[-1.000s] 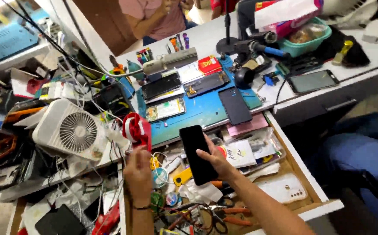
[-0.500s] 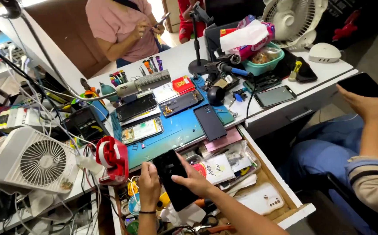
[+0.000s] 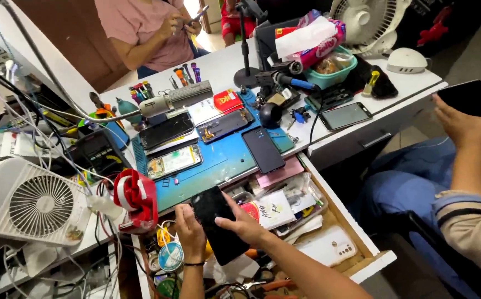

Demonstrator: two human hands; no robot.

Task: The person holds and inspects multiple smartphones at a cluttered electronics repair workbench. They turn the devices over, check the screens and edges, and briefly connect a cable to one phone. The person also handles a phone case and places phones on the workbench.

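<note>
Both my hands hold a black smartphone [image 3: 218,224] over the open drawer [image 3: 357,264], its dark face up and tilted. My left hand [image 3: 189,230] grips its left edge. My right hand [image 3: 243,224] lies across its right side with fingers spread on the glass. Beyond them lies a blue work mat [image 3: 224,158] with a dark phone [image 3: 263,149], an opened phone showing its insides [image 3: 174,161] and two more dark phone panels [image 3: 166,130].
A red tape dispenser [image 3: 135,199] and a white fan [image 3: 33,202] stand at left amid cables. A seated person at right holds a black phone [image 3: 464,97]. Another person [image 3: 152,30] sits behind the table. A teal tub [image 3: 332,69] and a second phone [image 3: 345,115] lie on the white table.
The view swung left and slightly down. My hands kept hold of the black phone over the drawer, and my right hand spread further across its glass.
</note>
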